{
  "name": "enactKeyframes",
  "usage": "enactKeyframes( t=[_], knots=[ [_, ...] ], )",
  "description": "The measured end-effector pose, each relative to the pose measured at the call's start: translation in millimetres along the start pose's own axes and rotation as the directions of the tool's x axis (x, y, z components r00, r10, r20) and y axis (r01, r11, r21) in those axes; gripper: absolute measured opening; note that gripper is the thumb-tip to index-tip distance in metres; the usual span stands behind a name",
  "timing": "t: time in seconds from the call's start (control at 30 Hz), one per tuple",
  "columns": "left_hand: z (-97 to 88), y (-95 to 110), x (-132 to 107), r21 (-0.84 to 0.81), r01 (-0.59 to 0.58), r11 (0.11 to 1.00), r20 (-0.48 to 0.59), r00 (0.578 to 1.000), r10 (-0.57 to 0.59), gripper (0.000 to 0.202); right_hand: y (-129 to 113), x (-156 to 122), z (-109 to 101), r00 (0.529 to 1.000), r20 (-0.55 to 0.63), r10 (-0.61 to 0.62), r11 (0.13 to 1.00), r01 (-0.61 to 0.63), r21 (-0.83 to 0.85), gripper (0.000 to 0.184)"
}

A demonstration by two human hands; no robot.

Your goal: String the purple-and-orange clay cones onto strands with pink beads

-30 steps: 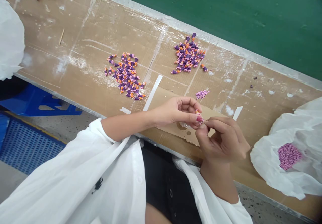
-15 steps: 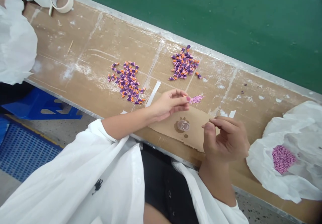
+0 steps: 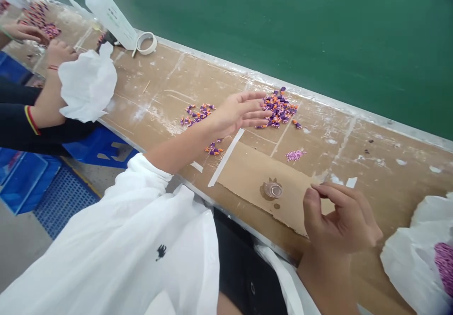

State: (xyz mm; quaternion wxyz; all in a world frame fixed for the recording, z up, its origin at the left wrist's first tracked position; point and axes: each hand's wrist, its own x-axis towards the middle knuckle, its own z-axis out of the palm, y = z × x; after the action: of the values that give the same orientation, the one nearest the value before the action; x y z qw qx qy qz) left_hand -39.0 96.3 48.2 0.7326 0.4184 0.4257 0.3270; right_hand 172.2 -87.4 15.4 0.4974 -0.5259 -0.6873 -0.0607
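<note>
Purple-and-orange beads [image 3: 278, 110] lie heaped on the workbench [image 3: 371, 131] near its far edge; the left hand [image 3: 237, 112], fingers spread wide, hovers just beside them. The right hand [image 3: 339, 220] pinches thumb to forefinger, its contents too small to tell.

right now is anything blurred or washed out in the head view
Head view: the left hand is slightly motion-smeared over the far purple and orange pile; the right hand is sharper. Lighting is soft and even, shadows faint. The white paper is nearly blown out, its folds barely readable.
</note>
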Motion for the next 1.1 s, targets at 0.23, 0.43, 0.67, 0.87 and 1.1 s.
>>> enactKeyframes(
  t=[0.23,0.43,0.67,0.87,1.1],
  knots=[
    [-60.2,-4,-28,0.991,-0.064,0.118,0.074,0.994,-0.078,0.016,1,2,2,0.999,0.006,0.044,0.999,-0.044,-0.03,0.024],
    [-57.7,-18,-31,0.98,-0.064,-0.189,0.037,0.989,-0.141,0.015,2,2,7,0.998,0.019,0.063,0.996,-0.062,-0.069,0.02],
    [-43.4,-11,-32,0.987,-0.157,-0.031,0.158,0.987,0.021,0.013,42,-13,19,0.949,0.136,0.284,0.948,-0.257,-0.189,0.009],
    [8.0,-33,-25,0.668,-0.372,0.644,0.273,0.928,0.253,0.007,76,-26,35,0.803,0.3,0.514,0.847,-0.423,-0.322,0.023],
    [33.4,-72,-24,0.307,-0.23,0.924,0.25,0.956,0.155,0.023,68,-23,42,0.811,0.301,0.502,0.841,-0.375,-0.39,0.023]
  ],
)
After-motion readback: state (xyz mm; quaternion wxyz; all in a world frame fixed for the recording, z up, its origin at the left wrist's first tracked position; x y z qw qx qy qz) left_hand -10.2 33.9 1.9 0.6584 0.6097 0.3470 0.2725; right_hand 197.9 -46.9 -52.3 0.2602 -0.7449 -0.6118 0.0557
